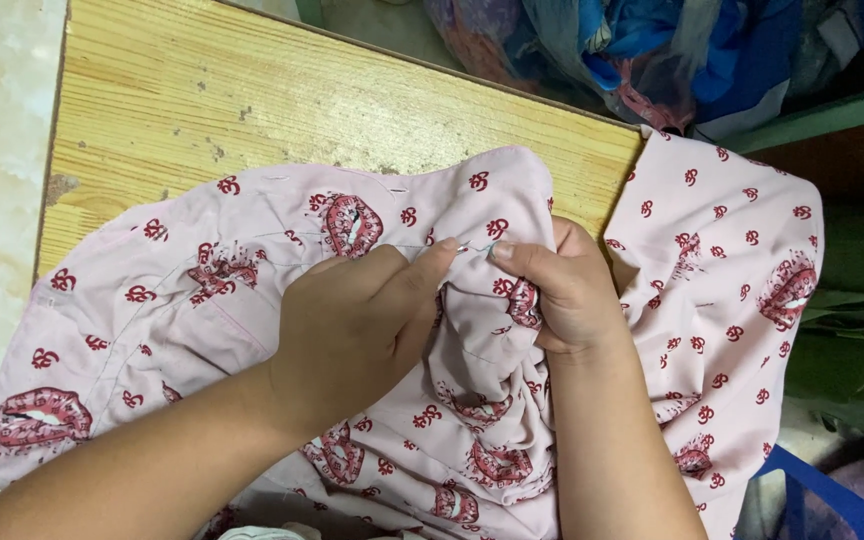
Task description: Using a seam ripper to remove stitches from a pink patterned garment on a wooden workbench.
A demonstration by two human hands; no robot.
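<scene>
Head view: the pink fabric (252,270) with a red lip print lies bunched across the wooden bench (252,100), one side hanging off the right edge. The left hand (352,325) has its fingers (432,262) pinched together on a thin needle (474,247) at the fold — the right hand (562,290) is clamped on a gathered bunch of the same cloth, thumb touching the needle's other end. A heap of blue and patterned cloth (652,45) sits beyond the bench — well apart from both hands.

Pale pink cloth (252,290) with red lip and curl prints; yellow wood-grain table (252,100); blue-patterned fabric heap (652,40).
</scene>
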